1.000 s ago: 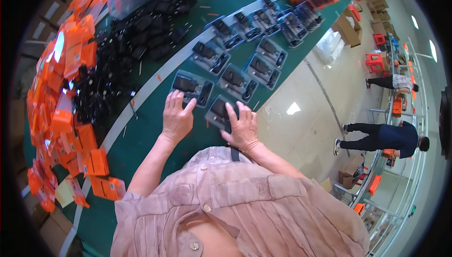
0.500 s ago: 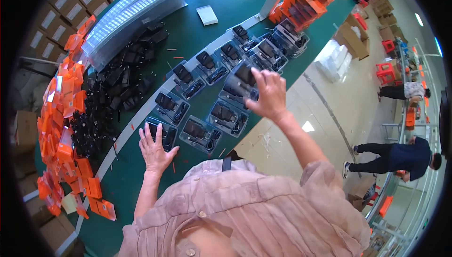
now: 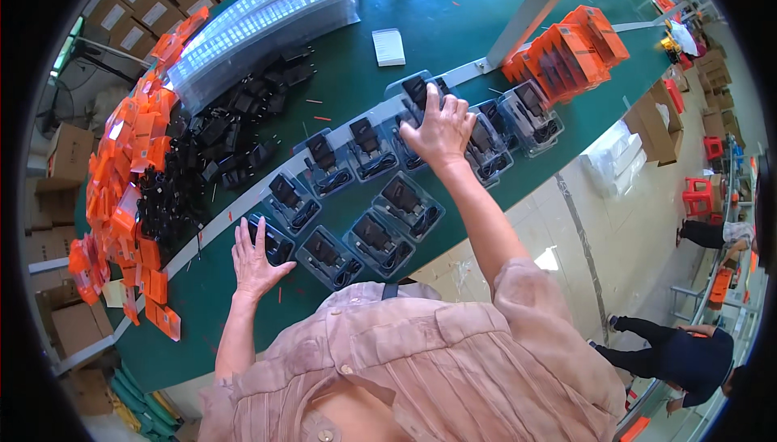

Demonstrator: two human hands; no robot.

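Note:
My left hand lies with fingers spread at the edge of a clear plastic tray holding a black charger, partly hidden by the fingers. Further right, my right hand bends its fingers and thumb around another clear tray with a black charger, above the row by the metal strip. That hand hides part of the trays below it. Between my hands are more filled trays, each with a charger and a coiled black cable: one tray at the right of the near row, another nearest me.
Loose black chargers and cables are heaped at left, beside orange packages. Stacked clear trays stand behind. A metal post rises near orange boxes. Two people are across the aisle at right.
My right hand has set its tray down in the near row and moved to another tray farther back. My left hand stays by the same tray. The view has shifted.

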